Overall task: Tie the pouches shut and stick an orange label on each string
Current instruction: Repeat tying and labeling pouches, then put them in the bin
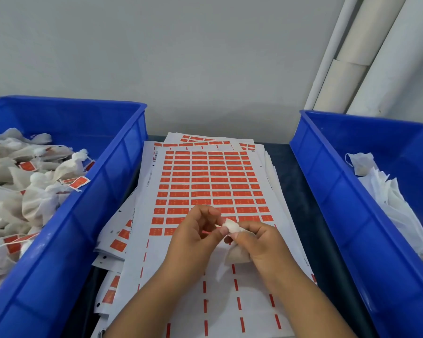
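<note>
Both hands over the label sheet (205,181): right hand (259,242) grips a pouch (237,254), left hand (195,230) fingers pinch its bunched white top. Orange labels' print and the sheet's margin text are too small to read. Tagged pouches (34,186) fill the left bin (88,215); untied ones (386,191) sit in the right bin (340,191).

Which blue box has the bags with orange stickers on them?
The blue bin on the left. Its tied pouches carry orange labels on their strings. The blue bin on the right holds only plain white pouches, no orange.
</note>
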Available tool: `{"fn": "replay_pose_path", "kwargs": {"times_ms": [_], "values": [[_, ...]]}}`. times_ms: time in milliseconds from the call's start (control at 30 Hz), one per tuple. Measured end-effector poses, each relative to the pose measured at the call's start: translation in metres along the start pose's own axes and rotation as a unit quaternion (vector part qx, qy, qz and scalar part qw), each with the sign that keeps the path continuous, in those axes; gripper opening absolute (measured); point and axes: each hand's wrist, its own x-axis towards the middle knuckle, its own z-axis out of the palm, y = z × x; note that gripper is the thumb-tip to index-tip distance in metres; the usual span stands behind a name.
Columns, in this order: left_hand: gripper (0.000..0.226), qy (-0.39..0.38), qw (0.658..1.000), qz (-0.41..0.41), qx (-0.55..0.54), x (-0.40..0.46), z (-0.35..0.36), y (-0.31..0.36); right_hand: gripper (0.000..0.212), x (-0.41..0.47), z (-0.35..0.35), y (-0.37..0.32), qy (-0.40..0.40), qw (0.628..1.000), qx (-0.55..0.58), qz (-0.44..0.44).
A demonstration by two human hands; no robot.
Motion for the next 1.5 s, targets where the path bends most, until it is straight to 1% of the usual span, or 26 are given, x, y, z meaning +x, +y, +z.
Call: {"fn": "replay_pose_path", "kwargs": {"times_ms": [100,233,267,367,433,467,567,633,667,733,800,867,1000,1067,1200,1300,1333,1400,1500], "values": [[0.015,-0.014,0.999,0.026,0.021,-0.002,0.001,0.001,0.011,0.0,-0.003,-0.001,-0.041,0.996,0.07,0.037],[0.025,-0.001,0.992,0.071,0.104,-0.004,0.001,0.0,0.033,-0.001,-0.002,-0.004,-0.06,0.99,0.125,0.032],[0.028,0.004,0.989,0.086,0.119,-0.005,0.001,-0.001,0.033,0.0,-0.002,-0.003,-0.059,0.988,0.141,0.035],[0.036,0.0,0.976,0.134,0.17,-0.006,0.001,-0.001,0.022,0.003,-0.004,-0.001,-0.038,0.979,0.19,0.059],[0.032,0.007,0.96,0.17,0.221,-0.007,0.002,-0.001,0.021,0.004,-0.005,0.0,-0.038,0.972,0.221,0.067],[0.025,0.018,0.956,0.175,0.236,-0.006,0.002,0.0,0.022,0.003,-0.005,0.0,-0.04,0.97,0.23,0.068],[0.027,0.054,0.956,0.168,0.236,-0.004,0.0,-0.001,0.024,0.003,-0.003,0.0,-0.041,0.972,0.222,0.069],[0.013,0.048,0.957,0.156,0.239,-0.004,0.0,-0.001,0.022,0.003,-0.002,0.001,-0.04,0.974,0.213,0.073],[0.015,0.039,0.956,0.153,0.246,-0.004,0.0,-0.002,0.021,0.003,-0.002,0.0,-0.041,0.974,0.209,0.073],[0.028,0.016,0.955,0.14,0.26,-0.006,0.002,-0.006,0.019,0.002,-0.003,-0.001,-0.04,0.976,0.205,0.069],[0.029,0.006,0.954,0.122,0.273,-0.006,0.003,-0.008,0.015,0.002,-0.005,0.0,-0.032,0.975,0.21,0.071],[0.028,0.018,0.954,0.116,0.275,-0.004,0.002,-0.007,0.014,0.003,-0.007,0.0,-0.018,0.975,0.209,0.073],[0.025,0.054,0.958,0.108,0.26,0.0,-0.002,-0.004,0.017,0.003,-0.006,-0.002,-0.013,0.98,0.191,0.057],[0.026,0.076,0.957,0.095,0.262,0.001,-0.004,-0.003,0.022,0.003,-0.003,-0.002,-0.011,0.989,0.141,0.046],[0.022,0.125,0.946,0.09,0.285,0.004,-0.01,-0.004,0.005,0.001,0.0,0.001,-0.022,0.998,0.014,0.058],[0.021,0.19,0.946,0.078,0.251,0.008,-0.017,-0.003,0.025,0.0,-0.003,0.0,-0.038,0.997,-0.032,0.064],[0.021,0.204,0.945,0.073,0.243,0.009,-0.019,-0.003,0.029,-0.001,-0.004,-0.002,-0.055,0.996,-0.043,0.063],[0.019,0.216,0.946,0.066,0.232,0.01,-0.019,-0.002,0.035,-0.003,-0.006,-0.006,-0.118,0.988,-0.086,0.047],[0.019,0.185,0.953,0.073,0.229,0.008,-0.015,0.002,0.042,-0.006,-0.009,-0.012,-0.239,0.962,-0.129,0.02]]}}
